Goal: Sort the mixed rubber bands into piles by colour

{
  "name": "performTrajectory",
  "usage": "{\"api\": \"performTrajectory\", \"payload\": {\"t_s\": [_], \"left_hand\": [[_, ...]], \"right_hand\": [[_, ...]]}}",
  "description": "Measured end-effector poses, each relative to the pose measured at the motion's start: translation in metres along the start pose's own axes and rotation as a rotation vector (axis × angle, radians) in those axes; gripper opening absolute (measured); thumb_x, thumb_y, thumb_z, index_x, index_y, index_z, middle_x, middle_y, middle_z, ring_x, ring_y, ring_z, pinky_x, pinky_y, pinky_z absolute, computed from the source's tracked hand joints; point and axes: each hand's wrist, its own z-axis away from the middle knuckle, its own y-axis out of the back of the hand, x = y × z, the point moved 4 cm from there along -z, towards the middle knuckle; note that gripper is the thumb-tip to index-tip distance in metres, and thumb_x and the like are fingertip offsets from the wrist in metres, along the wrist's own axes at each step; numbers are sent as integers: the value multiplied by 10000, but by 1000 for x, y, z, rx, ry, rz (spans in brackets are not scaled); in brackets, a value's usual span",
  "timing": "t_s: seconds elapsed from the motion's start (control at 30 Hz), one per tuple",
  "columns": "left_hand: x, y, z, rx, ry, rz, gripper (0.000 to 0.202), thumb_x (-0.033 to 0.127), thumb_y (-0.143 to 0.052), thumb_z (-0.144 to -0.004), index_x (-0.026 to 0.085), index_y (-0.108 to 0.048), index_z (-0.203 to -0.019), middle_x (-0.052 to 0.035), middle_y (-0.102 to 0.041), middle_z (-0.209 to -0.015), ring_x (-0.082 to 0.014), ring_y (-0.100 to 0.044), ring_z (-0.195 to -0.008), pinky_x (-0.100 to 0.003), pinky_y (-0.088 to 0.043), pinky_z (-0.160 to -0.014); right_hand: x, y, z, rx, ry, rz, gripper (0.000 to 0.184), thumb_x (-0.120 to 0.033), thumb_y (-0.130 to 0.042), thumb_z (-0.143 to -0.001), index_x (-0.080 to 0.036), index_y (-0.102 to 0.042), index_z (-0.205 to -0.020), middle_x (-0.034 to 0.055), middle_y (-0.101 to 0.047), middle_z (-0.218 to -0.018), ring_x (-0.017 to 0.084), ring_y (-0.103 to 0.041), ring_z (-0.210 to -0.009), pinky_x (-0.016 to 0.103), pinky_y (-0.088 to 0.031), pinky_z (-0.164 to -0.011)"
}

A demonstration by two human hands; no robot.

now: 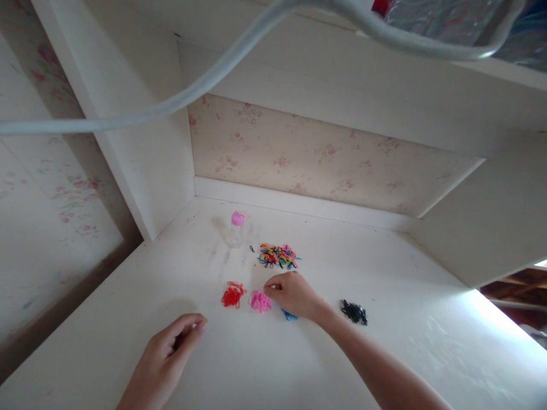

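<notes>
My right hand (293,293) is over the white tabletop with thumb and forefinger pinched together, at the right edge of a small pile of pink rubber bands (260,302). Whatever is in that pinch is too small to tell. Below this hand, partly covered by it, lies a bunch of blue rubber bands (289,315). Red rubber bands (233,295) form a pile left of the pink ones. My left hand (173,347) is lower left, its fingers curled and fingertips pressed together; I cannot see what they hold. Behind my right hand is a mixed heap of coloured rubber bands (278,256).
Black rubber bands (354,312) lie right of my right forearm. A clear bottle with a pink cap (237,219) stands at the back left. White panels and a flowered wall (290,154) enclose the table. A pale cable (162,108) crosses high in front.
</notes>
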Motion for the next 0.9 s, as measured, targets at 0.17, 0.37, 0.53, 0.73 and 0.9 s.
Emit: {"api": "performTrajectory", "payload": {"t_s": [0.17, 0.37, 0.53, 0.73, 0.9], "left_hand": [[2, 0, 1, 18, -7, -10, 324, 479, -516, -805, 203, -640, -921, 2, -663, -770, -160, -605, -715, -177, -458, -591], [7, 3, 1, 30, -40, -52, 336, 480, -502, -818, 197, -641, -930, 6, -659, -716, -150, -610, -661, -175, -474, -585], [12, -3, 8, 70, -105, -102, 307, 468, -509, -817, 202, -645, -889, -12, -675, -725, -156, -629, -667, -173, -501, -604], [71, -39, 24, -107, -352, -175, 215, 339, -459, -867, 235, -642, -912, -8, -652, -723, -120, -605, -614, -158, -476, -579], [144, -71, 3, -218, -519, -354, 257, 300, -380, -900, 213, -622, -886, -26, -651, -786, -133, -588, -685, -223, -456, -648]], "right_hand": [[-3, 1, 3, -1, 30, 77, 277, -241, -453, -792, -234, -726, -745, -15, -679, -676, 104, -581, -604, 178, -366, -570], [2, 22, 35, 101, -24, -36, 336, -327, -416, -856, -199, -705, -742, -29, -575, -550, 84, -451, -497, 181, -289, -472], [28, 19, 96, 191, -170, -226, 391, -445, -397, -869, -216, -709, -818, -16, -584, -600, 110, -457, -502, 206, -307, -453], [65, -2, 166, 260, -281, -273, 367, -497, -457, -835, -248, -724, -878, 20, -670, -674, 171, -575, -571, 235, -435, -507], [99, -8, 182, 435, -364, -210, 356, -494, -452, -834, -264, -718, -887, 47, -726, -871, 223, -667, -769, 249, -504, -669]]}}
